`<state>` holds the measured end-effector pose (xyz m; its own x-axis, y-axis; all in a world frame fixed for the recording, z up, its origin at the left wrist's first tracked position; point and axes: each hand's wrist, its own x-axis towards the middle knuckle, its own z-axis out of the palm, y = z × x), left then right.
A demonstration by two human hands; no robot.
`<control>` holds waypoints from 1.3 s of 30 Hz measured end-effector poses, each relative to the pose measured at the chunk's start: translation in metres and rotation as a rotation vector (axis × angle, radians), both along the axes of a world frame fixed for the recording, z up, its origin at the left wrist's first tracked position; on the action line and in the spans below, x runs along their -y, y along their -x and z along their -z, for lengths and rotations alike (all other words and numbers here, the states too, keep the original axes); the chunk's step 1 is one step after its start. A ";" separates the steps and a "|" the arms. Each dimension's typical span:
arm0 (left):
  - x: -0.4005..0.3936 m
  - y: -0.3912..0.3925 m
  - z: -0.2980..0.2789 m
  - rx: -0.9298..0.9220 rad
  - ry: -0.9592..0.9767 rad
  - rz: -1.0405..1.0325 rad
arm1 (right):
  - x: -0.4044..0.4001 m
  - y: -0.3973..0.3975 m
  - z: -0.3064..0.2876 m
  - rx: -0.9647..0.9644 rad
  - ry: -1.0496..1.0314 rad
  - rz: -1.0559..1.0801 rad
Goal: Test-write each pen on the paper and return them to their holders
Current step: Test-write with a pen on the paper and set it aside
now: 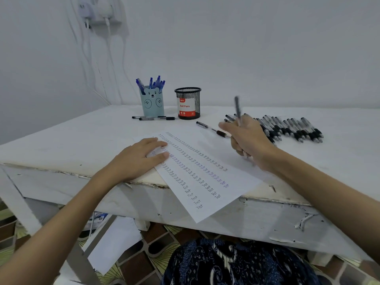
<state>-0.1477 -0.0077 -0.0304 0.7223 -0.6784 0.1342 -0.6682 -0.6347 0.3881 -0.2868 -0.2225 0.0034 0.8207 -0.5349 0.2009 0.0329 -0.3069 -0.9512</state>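
Note:
A white paper (205, 182) covered in rows of small "Test" words lies on the table and hangs over its front edge. My left hand (141, 159) presses flat on the paper's left side. My right hand (246, 138) grips a black pen (238, 108) upright above the paper's right edge, tip down. Another black pen (211, 129) lies just beyond the paper. A row of several black pens (287, 126) lies to the right. A blue bear holder (152, 103) holds several blue pens. The black mesh holder (188, 103) carries a "Ball Pens" label.
Two pens (154, 118) lie in front of the bear holder. The white table (61, 136) has a chipped front edge. Chargers and cables (98, 15) hang on the wall at back left. Loose papers (115, 243) lie on the floor under the table.

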 end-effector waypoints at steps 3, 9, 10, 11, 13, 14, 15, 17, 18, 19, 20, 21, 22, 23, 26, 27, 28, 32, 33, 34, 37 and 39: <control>0.000 0.001 -0.005 -0.039 -0.033 0.007 | 0.006 -0.002 -0.004 0.002 -0.065 -0.021; 0.006 -0.011 -0.008 -0.046 -0.105 0.046 | 0.018 -0.013 -0.011 0.024 -0.040 0.027; 0.008 -0.012 -0.010 -0.058 -0.098 0.053 | 0.019 -0.015 -0.013 0.025 -0.038 0.030; 0.009 -0.013 -0.010 -0.069 -0.090 0.061 | 0.020 -0.017 -0.014 0.025 -0.044 0.032; 0.011 -0.017 -0.011 -0.095 -0.062 0.085 | 0.022 -0.022 -0.016 0.031 -0.086 0.035; 0.011 -0.019 -0.011 -0.108 -0.051 0.097 | 0.023 -0.024 -0.017 0.035 -0.109 0.037; 0.011 -0.021 -0.011 -0.119 -0.043 0.107 | 0.024 -0.027 -0.017 0.039 -0.118 0.044; 0.012 -0.023 -0.010 -0.141 -0.022 0.125 | 0.028 -0.033 -0.014 0.037 -0.087 0.077; 0.014 -0.025 -0.010 -0.145 -0.011 0.138 | 0.030 -0.037 -0.014 0.033 -0.056 0.100; 0.016 -0.027 -0.010 -0.151 -0.002 0.146 | 0.032 -0.041 -0.012 0.025 -0.026 0.119; 0.018 -0.028 -0.010 -0.155 0.008 0.151 | 0.034 -0.045 -0.011 0.016 -0.004 0.132; 0.019 -0.031 -0.010 -0.156 0.012 0.153 | 0.036 -0.050 -0.011 0.009 0.015 0.142; 0.021 -0.032 -0.010 -0.151 0.010 0.156 | 0.039 -0.055 -0.010 0.005 0.049 0.153; 0.020 -0.033 -0.009 -0.145 0.004 0.159 | 0.041 -0.059 -0.010 0.002 0.115 0.164; 0.023 -0.038 -0.009 -0.149 0.000 0.177 | 0.047 -0.070 -0.007 -0.115 0.571 0.164; 0.024 -0.039 -0.010 -0.154 -0.001 0.179 | 0.047 -0.072 -0.005 -0.207 0.787 0.157; 0.025 -0.041 -0.011 -0.157 -0.002 0.180 | 0.047 -0.074 -0.003 -0.292 0.991 0.149; 0.028 -0.046 -0.011 -0.159 0.014 0.183 | 0.051 -0.079 0.005 -0.432 1.408 0.166; 0.027 -0.047 -0.010 -0.154 0.017 0.183 | 0.055 -0.080 0.005 -0.444 1.446 0.201; 0.025 -0.048 -0.010 -0.145 0.014 0.182 | 0.059 -0.080 0.006 -0.459 1.472 0.234; 0.013 -0.057 -0.009 -0.131 0.012 0.158 | 0.070 -0.077 0.007 -0.505 1.518 0.307; 0.000 -0.065 -0.009 -0.161 0.042 0.143 | 0.073 -0.077 0.009 -0.519 1.518 0.320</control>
<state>-0.0829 -0.0075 -0.0212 0.6333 -0.7719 0.0552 -0.6774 -0.5185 0.5218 -0.2102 -0.2955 -0.0055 0.8651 -0.2674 0.4244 -0.4208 -0.8475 0.3236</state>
